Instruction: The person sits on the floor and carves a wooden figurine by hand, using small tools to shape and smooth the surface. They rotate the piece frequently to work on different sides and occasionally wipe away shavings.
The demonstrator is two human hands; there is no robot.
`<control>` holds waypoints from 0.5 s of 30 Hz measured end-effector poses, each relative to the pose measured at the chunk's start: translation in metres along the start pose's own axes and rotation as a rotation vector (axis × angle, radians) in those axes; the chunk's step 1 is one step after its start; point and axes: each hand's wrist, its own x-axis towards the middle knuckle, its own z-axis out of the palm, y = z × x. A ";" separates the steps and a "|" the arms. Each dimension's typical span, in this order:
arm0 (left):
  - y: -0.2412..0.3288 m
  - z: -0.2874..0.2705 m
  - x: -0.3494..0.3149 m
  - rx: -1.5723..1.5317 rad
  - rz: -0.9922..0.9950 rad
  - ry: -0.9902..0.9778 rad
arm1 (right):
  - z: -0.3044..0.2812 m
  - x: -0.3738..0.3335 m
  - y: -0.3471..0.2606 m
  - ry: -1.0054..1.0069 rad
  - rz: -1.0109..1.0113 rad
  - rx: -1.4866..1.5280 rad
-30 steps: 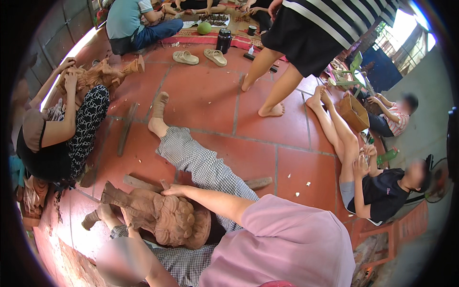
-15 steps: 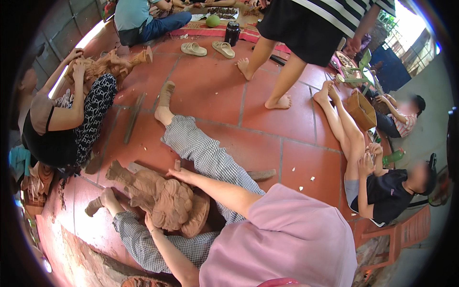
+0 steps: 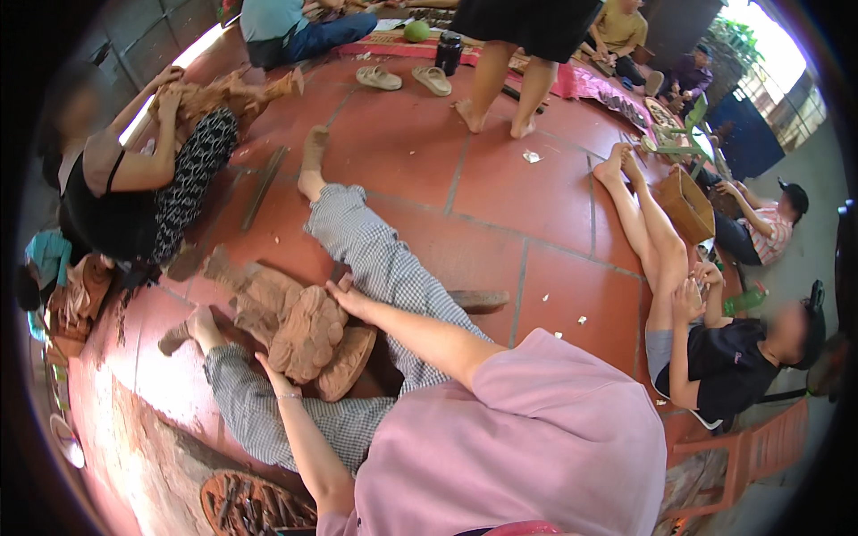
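Note:
A brown wood carving (image 3: 308, 335) with rounded, lumpy relief and a thick oval base (image 3: 347, 364) lies tilted between my outstretched legs. My left hand (image 3: 273, 373) presses along its near left side, thumb and fingers bent against the wood. My right hand (image 3: 350, 299) grips the carving's upper right edge, with some fingertips hidden or blurred. Whether a small piece sits under those fingers I cannot make out. Both my legs, in checked trousers (image 3: 380, 255), frame the carving, with a bare left foot (image 3: 204, 326) close to its far left end.
A round tray of carving tools (image 3: 255, 507) stands at the lower left. Wooden bars (image 3: 265, 188) (image 3: 478, 302) lie on the red tiles. At left, a person holds another carving (image 3: 223, 94). Someone in black sits at right (image 3: 737, 357); another stands ahead near sandals (image 3: 379, 78).
My right hand has shifted on the carving, and a short brown upright piece beside it no longer shows. The carving has turned slightly. The standing person has stepped farther away.

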 end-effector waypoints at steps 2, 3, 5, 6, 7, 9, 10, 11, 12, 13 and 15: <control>0.003 0.011 -0.007 0.031 -0.008 -0.090 | 0.001 0.008 0.018 0.132 -0.013 -0.058; 0.004 0.019 -0.010 0.052 0.009 -0.124 | -0.002 0.015 0.027 0.134 0.045 -0.028; 0.016 0.022 -0.026 0.091 0.013 -0.051 | 0.010 0.004 0.023 0.149 0.022 0.007; 0.011 0.044 -0.023 0.132 -0.001 -0.109 | -0.021 0.020 0.065 0.268 -0.013 0.009; 0.012 0.032 -0.025 0.155 0.003 -0.081 | -0.025 0.017 0.063 -0.047 0.151 0.186; 0.015 0.021 -0.039 0.196 0.022 0.029 | 0.006 -0.014 0.018 -0.053 0.304 0.272; 0.020 0.010 -0.043 0.219 0.005 0.078 | 0.021 -0.030 -0.008 -0.058 0.379 0.317; 0.018 0.004 -0.032 0.245 -0.036 0.081 | 0.011 -0.021 0.004 -0.171 0.385 0.378; 0.016 -0.002 -0.023 0.274 -0.076 0.075 | 0.001 -0.010 0.018 -0.285 0.396 0.433; 0.017 -0.003 -0.029 0.389 -0.091 0.181 | 0.008 -0.019 0.012 -0.252 0.367 0.425; 0.019 0.022 -0.047 0.517 -0.094 0.259 | 0.002 -0.019 0.008 -0.265 0.408 0.405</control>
